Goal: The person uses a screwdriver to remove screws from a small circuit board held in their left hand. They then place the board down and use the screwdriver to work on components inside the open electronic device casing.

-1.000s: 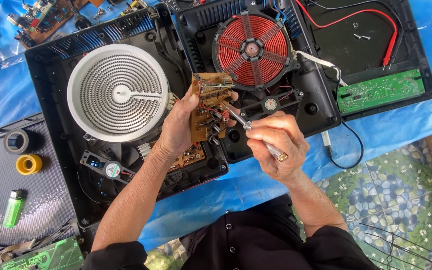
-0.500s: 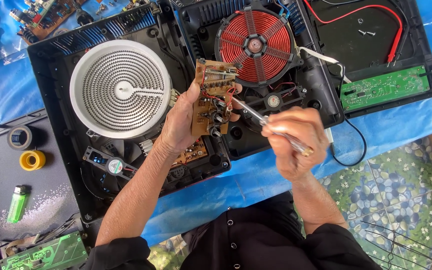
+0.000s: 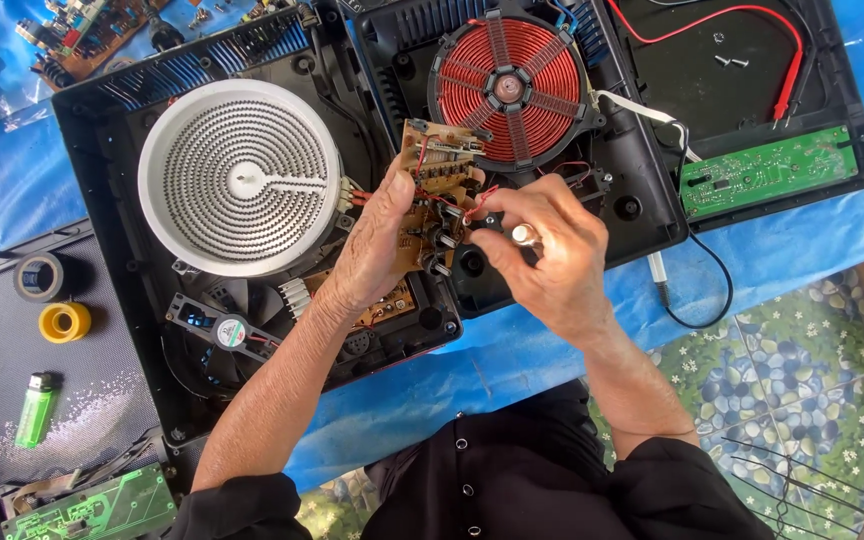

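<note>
From the head camera, your left hand (image 3: 377, 245) was wrapped round the edge of a small brown circuit board (image 3: 435, 190) studded with dark components, fingers closed on it and holding it tilted above the opened black cooker housing (image 3: 112, 130). Your right hand (image 3: 552, 260) met the board from the other side, fingers curled tight around a thin silver metal tool (image 3: 524, 235) of which only the shiny end showed, so I could not tell what kind it was. Its fingertips pressed close to the red wires at the board's right edge.

The board sat between the two heating parts: the white round coil plate (image 3: 239, 178) lay to its left, and the red copper-wound induction coil (image 3: 510, 88) lay just beyond it, up and to the right. A small black fan (image 3: 222, 328) sat below the white plate, near your left forearm.

Farther right, a long green circuit board (image 3: 767, 172) rested in the second black housing, with a red lead (image 3: 752, 15) looping above it. On the blue plastic sheet (image 3: 552, 345) covering the surface, off to the left, lay a grey tape roll (image 3: 39, 276), a yellow tape roll (image 3: 64, 322) and a green lighter (image 3: 36, 408).
</note>
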